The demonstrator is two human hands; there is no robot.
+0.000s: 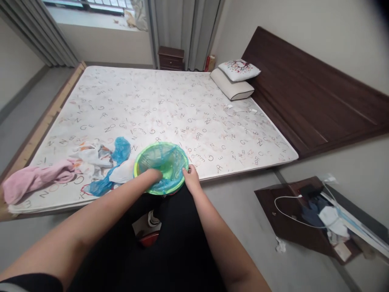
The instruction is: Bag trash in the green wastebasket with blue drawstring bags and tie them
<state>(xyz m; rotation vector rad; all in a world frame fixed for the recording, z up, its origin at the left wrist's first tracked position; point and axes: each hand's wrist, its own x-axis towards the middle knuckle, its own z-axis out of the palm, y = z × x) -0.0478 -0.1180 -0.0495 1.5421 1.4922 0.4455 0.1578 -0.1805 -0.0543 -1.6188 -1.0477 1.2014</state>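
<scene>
A round green trash bin [139,169] lined with a thin blue-green plastic bag [179,172] is held in front of my body, at the near edge of the mattress. My right hand [191,178] grips the bin's right rim, with the thumb on the bag's edge. Down inside the bin, my left hand [155,175] reaches in against the liner; its fingers are out of sight. Left of the bin lie crumpled blue plastic bags [121,150], white plastic bags [95,156] and a pink cloth [42,178].
The letter-print mattress [146,105] spans the middle, with two pillows [240,69] by the dark headboard [304,89]. At right, a brown nightstand [273,207] holds a white cable and papers. Crumpled tissue [280,245] lies on the floor. A small drawer cabinet [171,58] stands beyond the bed.
</scene>
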